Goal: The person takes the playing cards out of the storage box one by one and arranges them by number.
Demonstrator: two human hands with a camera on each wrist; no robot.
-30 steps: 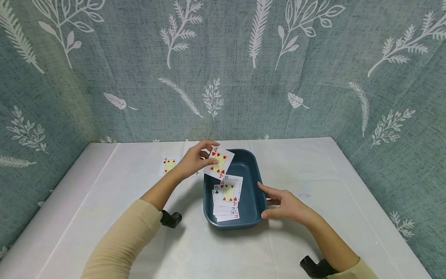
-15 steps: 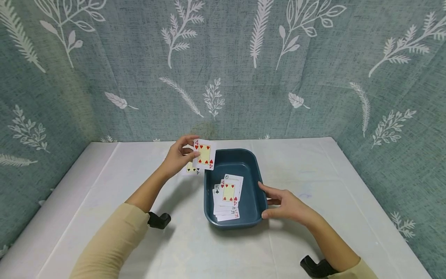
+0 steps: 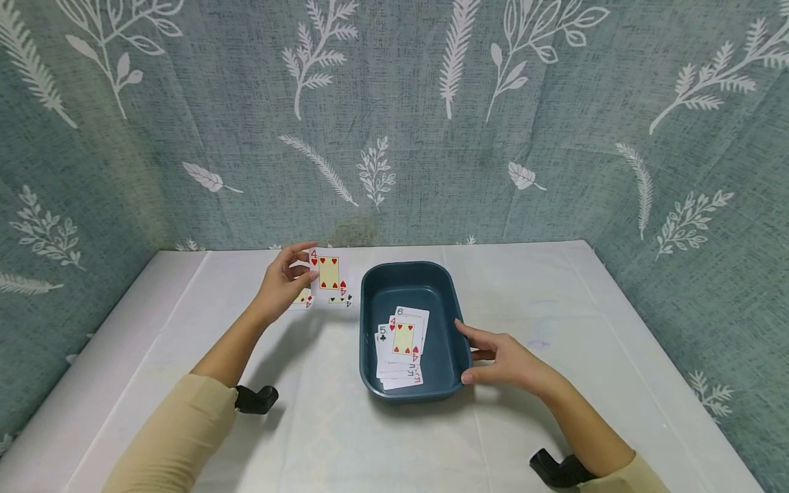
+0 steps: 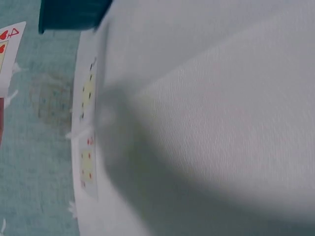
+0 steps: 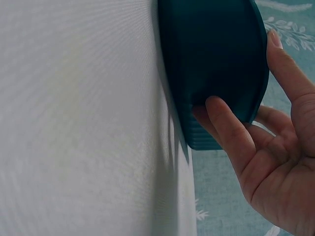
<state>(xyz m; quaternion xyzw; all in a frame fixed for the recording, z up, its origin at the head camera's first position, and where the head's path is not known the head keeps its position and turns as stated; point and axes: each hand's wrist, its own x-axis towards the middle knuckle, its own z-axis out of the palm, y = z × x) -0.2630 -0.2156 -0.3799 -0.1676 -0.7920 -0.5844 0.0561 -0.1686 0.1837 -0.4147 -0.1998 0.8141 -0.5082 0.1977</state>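
In the head view my left hand (image 3: 280, 284) pinches a four of hearts playing card (image 3: 329, 274), held face up above the table to the left of the tray. The card partly covers two face-up fours on the table: a four of diamonds (image 3: 302, 299) and a black-suited four (image 3: 339, 301). My right hand (image 3: 499, 359) rests its thumb and fingers against the right side of a dark blue tray (image 3: 446, 329). Inside the tray lies a loose stack of playing cards (image 3: 401, 349), with another four of hearts on top and a six and a five of clubs showing.
A white cloth (image 3: 345, 445) covers the table. Grey-green leaf-patterned fabric (image 3: 419, 178) stands along the back and sides. Black wrist mounts (image 3: 255, 399) sit on both forearms, low over the table.
The left hand has carried the four of hearts leftward from over the tray's upper left corner to above the cards on the table. The right hand and tray have stayed in place.
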